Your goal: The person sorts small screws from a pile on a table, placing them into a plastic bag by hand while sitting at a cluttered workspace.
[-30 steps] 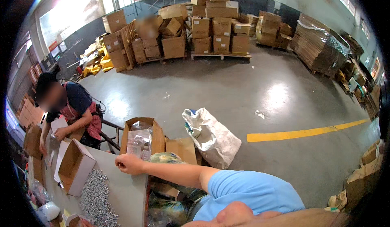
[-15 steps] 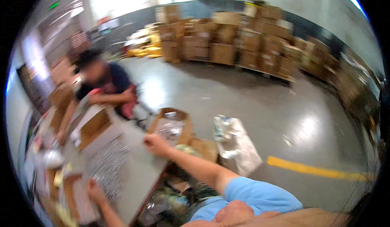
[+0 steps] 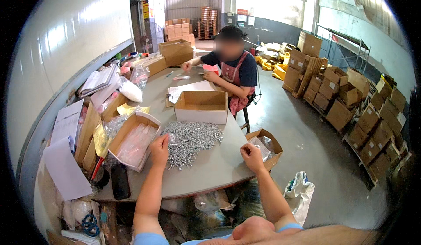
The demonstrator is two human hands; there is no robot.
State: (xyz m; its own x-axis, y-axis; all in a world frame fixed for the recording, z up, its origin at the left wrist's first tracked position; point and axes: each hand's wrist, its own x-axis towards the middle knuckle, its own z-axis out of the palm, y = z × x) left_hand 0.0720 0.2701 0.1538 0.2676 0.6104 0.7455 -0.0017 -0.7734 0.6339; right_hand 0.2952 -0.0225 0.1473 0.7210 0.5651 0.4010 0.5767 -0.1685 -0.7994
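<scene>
My left hand is closed in a pinch at the left edge of a pile of small silvery metal fasteners. A small clear plastic bag seems to hang from its fingertips over the pile. Beside that hand, a white cardboard box contains clear plastic bags. My right hand is closed past the table's right edge, in front of an open brown box with shiny clear bags. Whatever its fingers may hold is hidden.
Across the grey table sits a person with both hands over the tabletop. An empty-looking white box stands behind the pile. A black phone, papers and cartons crowd the left side. A white sack stands on the floor.
My view has swung left, so the table now lies in the middle. My right hand stays by the brown box's edge; my left hand is now at the pile's left edge.
</scene>
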